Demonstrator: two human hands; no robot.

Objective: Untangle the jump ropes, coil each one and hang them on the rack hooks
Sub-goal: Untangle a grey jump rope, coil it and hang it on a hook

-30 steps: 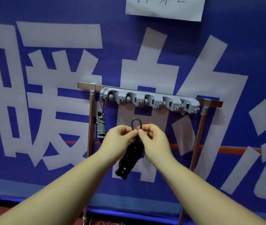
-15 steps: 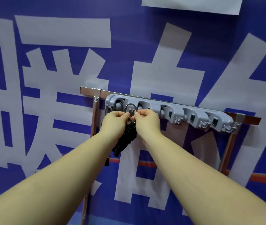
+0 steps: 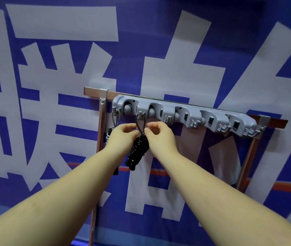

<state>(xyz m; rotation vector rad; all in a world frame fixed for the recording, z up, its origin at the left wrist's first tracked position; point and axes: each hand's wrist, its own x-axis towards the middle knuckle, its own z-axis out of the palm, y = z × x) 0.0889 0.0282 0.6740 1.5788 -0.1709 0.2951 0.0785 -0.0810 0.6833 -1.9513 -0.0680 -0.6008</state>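
Observation:
A grey plastic rack (image 3: 185,115) with a row of hooks is fixed to a metal bar on the blue wall. The black coiled jump rope (image 3: 138,151) hangs below the second hook from the left, with its thin loop (image 3: 141,121) over that hook. My left hand (image 3: 121,137) and my right hand (image 3: 159,135) flank the base of the loop, fingertips pinching it just above the coil. A grey coiled jump rope (image 3: 107,137) hangs from the first hook, mostly hidden behind my left hand.
The metal frame (image 3: 102,125) has upright legs at left and right. Three hooks to the right (image 3: 237,124) carry nothing. A blue banner with large pale characters covers the wall behind.
My hands lifted the black rope's loop up to the rack and slipped it over the second hook. They now sit a little lower, at the loop's base.

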